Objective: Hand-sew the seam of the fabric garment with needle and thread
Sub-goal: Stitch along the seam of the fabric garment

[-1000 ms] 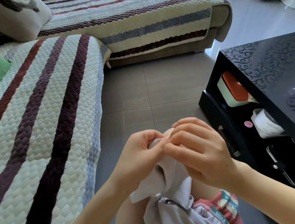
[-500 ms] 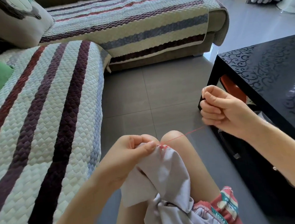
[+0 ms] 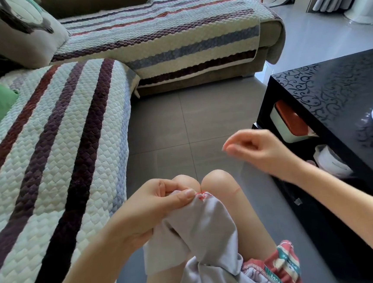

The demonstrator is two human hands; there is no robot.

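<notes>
A pale grey garment (image 3: 202, 228) lies bunched over my knees. My left hand (image 3: 155, 207) pinches its top fold between thumb and fingers, right beside a short row of red stitches (image 3: 202, 195). A thin red thread (image 3: 236, 190) trails from the stitches across my right knee. My right hand (image 3: 251, 150) hovers above and to the right of the knees, blurred, thumb and forefinger pressed together; the needle itself is too small to make out.
A striped quilted sofa (image 3: 54, 166) runs along my left and across the back. A black glossy table (image 3: 335, 96) stands on the right, with a red-lidded box (image 3: 289, 121) and a white roll (image 3: 331, 162) on its lower shelf. Grey floor tiles (image 3: 175, 124) lie between them.
A second ago both hands worked together at the seam. My right hand then drew the red thread out to the right, and has now swung back towards the seam; the thread hangs slack.
</notes>
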